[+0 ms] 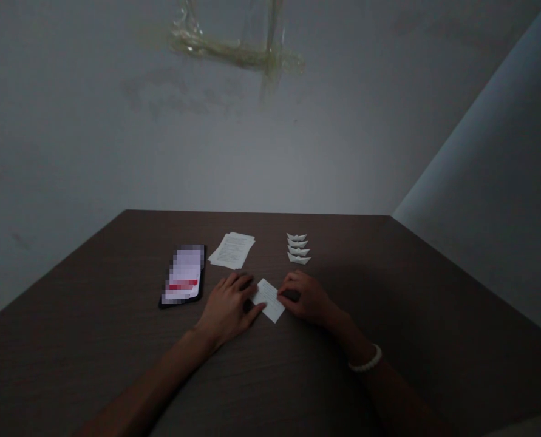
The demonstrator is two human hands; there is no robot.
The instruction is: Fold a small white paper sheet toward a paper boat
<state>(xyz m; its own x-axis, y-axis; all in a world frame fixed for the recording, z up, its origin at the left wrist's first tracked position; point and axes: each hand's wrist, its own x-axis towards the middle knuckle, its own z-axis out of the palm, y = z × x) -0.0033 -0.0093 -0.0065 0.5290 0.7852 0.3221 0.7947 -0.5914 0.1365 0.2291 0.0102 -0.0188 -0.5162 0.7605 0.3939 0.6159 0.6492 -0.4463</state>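
Observation:
A small white sheet of paper with lines of print lies turned at an angle on the table between my hands. My left hand rests beside its left edge, fingers bent but apart, with the thumb tip on the paper. At the right edge, my right hand pinches the sheet's corner between thumb and fingers. Beyond the right hand stand several folded paper boats in a column. Behind the left hand is a loose stack of printed sheets.
A phone with a lit, blurred screen lies left of the stack. The dark wooden table reaches back to a grey wall. Clear tape with yellowed edges sticks to the wall. Another wall surface slants in at the right.

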